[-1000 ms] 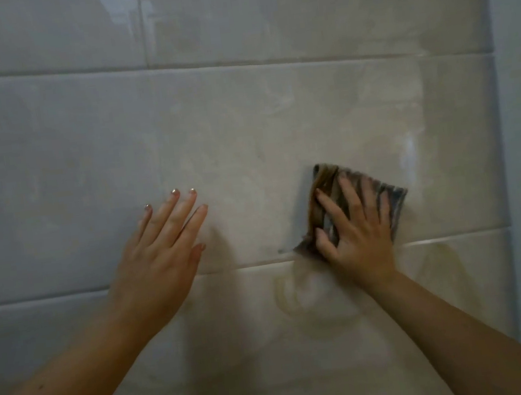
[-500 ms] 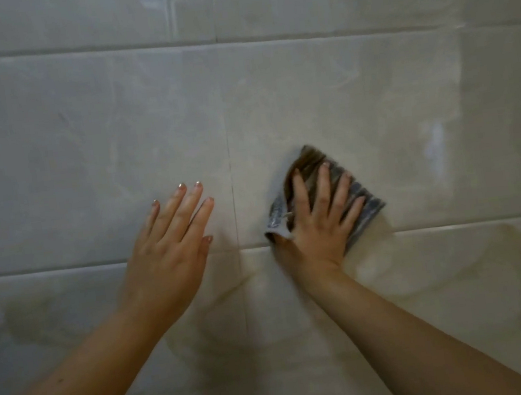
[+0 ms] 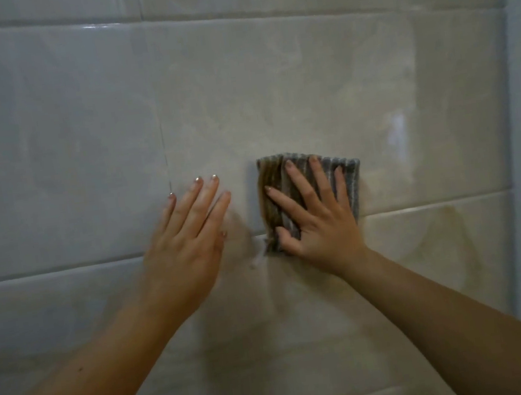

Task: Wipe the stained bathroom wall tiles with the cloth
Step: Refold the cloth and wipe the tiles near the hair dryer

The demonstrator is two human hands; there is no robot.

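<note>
Because the right hand [image 3: 320,226] merely presses the cloth [image 3: 352,179] under straight, spread fingers [image 3: 300,189], nothing grips it. It could slip out below them

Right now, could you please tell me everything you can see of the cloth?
The cloth is a ribbed grey rag folded into a rough rectangle, its left part soiled brown. It lies flat against the wall tile, lower edge just past the grout line. The right hand presses it with spread, straight fingers.

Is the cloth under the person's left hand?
No, the cloth is pressed under the right hand, while the left hand rests flat on the bare wall tile.
</note>
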